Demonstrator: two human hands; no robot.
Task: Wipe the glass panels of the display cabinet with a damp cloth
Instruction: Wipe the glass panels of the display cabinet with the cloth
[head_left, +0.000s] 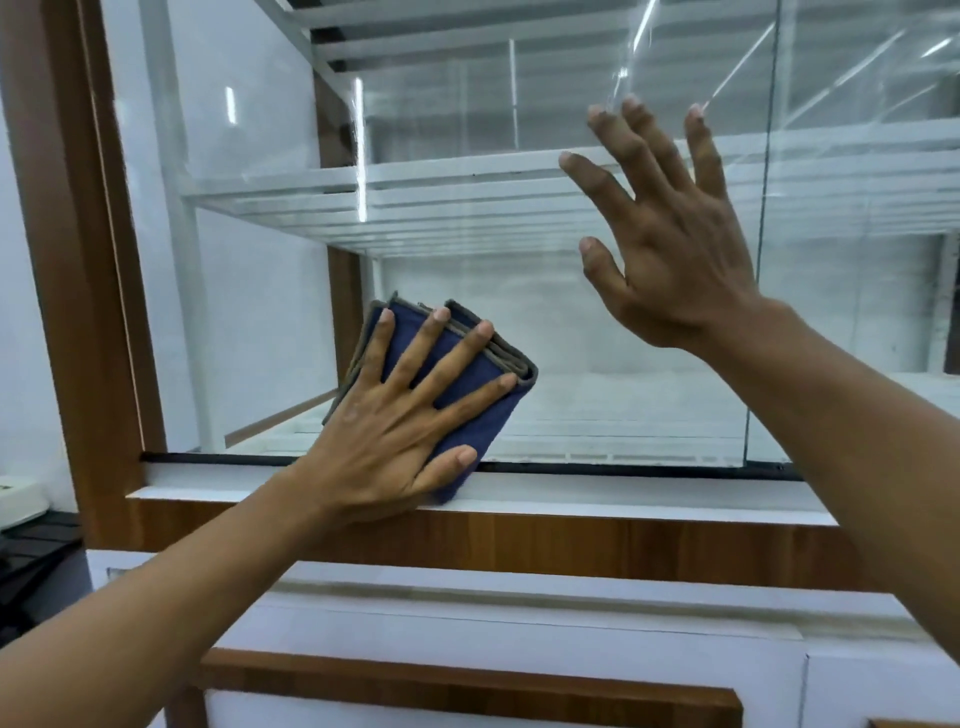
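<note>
Pressing cloth (467, 395) flat on glass (519, 322) near bottom edge, left hand (395, 415) spread | right hand (670, 244) splayed, holding nothing, against glass | risk: bare palm likely smudges it.

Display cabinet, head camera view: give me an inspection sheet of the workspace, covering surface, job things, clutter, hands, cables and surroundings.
Surface: glass panel upright, with glare streaks at upper right.
Job's things: folded blue cloth flat against the glass, low on the left, its bottom corner over the white sill.
Clutter: nothing seen.
Hands: left hand presses the cloth with straight, spread fingers; right hand is spread at the glass and holds nothing; contact cannot be told.
Cables: nothing seen.
Surroundings: white slatted shelves behind the glass; wood frame at left; dark object at the left edge, too unclear to name.
</note>
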